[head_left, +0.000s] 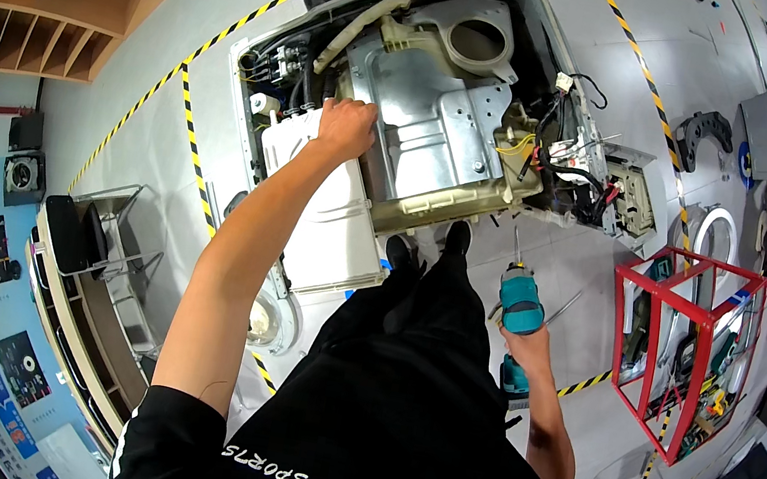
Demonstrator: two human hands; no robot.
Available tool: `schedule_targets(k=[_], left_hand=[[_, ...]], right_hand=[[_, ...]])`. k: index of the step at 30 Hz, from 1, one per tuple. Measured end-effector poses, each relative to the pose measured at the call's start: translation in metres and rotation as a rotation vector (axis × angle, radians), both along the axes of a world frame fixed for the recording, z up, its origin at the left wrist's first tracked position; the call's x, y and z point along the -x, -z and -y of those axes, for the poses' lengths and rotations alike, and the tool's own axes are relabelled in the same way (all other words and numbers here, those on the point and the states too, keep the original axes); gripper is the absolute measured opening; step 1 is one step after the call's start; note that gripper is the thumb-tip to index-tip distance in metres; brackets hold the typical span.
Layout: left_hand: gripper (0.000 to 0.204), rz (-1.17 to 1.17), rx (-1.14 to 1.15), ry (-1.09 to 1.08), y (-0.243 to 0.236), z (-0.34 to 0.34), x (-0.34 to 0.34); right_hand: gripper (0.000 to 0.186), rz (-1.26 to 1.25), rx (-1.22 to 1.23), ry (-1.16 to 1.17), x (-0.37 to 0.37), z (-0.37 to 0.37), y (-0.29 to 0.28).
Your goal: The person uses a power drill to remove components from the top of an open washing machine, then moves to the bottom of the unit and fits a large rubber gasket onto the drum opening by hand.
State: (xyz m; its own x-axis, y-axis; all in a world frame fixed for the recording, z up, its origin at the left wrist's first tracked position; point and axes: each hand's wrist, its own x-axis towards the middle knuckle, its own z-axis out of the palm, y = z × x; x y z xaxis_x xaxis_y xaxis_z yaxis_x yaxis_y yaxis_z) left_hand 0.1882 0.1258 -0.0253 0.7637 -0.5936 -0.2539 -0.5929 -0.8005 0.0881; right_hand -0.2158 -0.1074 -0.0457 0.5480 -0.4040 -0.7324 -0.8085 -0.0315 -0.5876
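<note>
One opened machine (429, 209) lies at the far centre of the floor, its casing pale. It shows one shiny silver plate (411, 107), one grey panel (438, 17) with a single round hole (478, 40) farther off, and several wires (603, 203) on the right. One white box (330, 226) sits at its near left. The left hand (348, 126) rests at the box's far end, fingers curled; I cannot tell whether they pinch anything. The right hand (527, 350), nearer and to the right, wraps around one teal-and-black drill (522, 305), its bit pointing away.

Bright light, strong edge distortion.
</note>
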Motion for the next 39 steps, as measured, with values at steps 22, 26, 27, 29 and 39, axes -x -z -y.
schedule_targets(k=[22, 26, 27, 29, 39], left_hand=[[0.027, 0.131, 0.497, -0.051, -0.02, -0.061, 0.108], [0.032, 0.098, 0.529, -0.122, -0.021, -0.062, 0.149], [0.032, 0.096, 0.539, -0.146, -0.022, -0.062, 0.157], [0.033, 0.091, 0.559, -0.193, -0.024, -0.061, 0.171], [0.027, 0.108, 0.724, -0.328, -0.03, -0.072, 0.205]], right_hand=[[0.025, 0.064, -0.07, -0.157, -0.058, -0.008, -0.058], [0.026, 0.057, 0.0, -0.258, -0.089, -0.017, -0.085], [0.026, 0.07, 0.015, -0.277, -0.096, -0.019, -0.087], [0.026, 0.096, 0.043, -0.316, -0.109, -0.021, -0.088], [0.017, 0.224, -0.042, -0.326, -0.176, -0.059, -0.109]])
